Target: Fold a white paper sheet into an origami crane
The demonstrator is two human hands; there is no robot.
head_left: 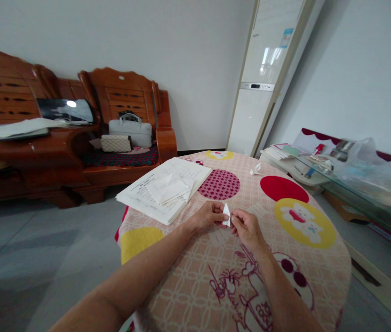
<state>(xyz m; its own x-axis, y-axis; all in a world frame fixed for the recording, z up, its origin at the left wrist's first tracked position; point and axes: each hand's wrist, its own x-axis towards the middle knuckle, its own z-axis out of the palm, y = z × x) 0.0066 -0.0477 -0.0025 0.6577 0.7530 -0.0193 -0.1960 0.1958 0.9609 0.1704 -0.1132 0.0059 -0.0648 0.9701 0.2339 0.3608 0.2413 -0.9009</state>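
Observation:
A small folded piece of white paper stands upright above the middle of the cloth-covered table. My left hand pinches it from the left, thumb in front and fingers behind. Close against its right edge is my right hand, with thumb and forefinger pressed together at the paper and the other fingers curled. Left of my hands lies a stack of printed sheets, with several loose square papers on top. Another small folded white paper rests near the table's far edge.
Behind on the left, wooden armchairs hold a grey handbag and a quilted purse. A tall air conditioner stands at the wall. On the right, a glass-topped table carries plastic bags and papers.

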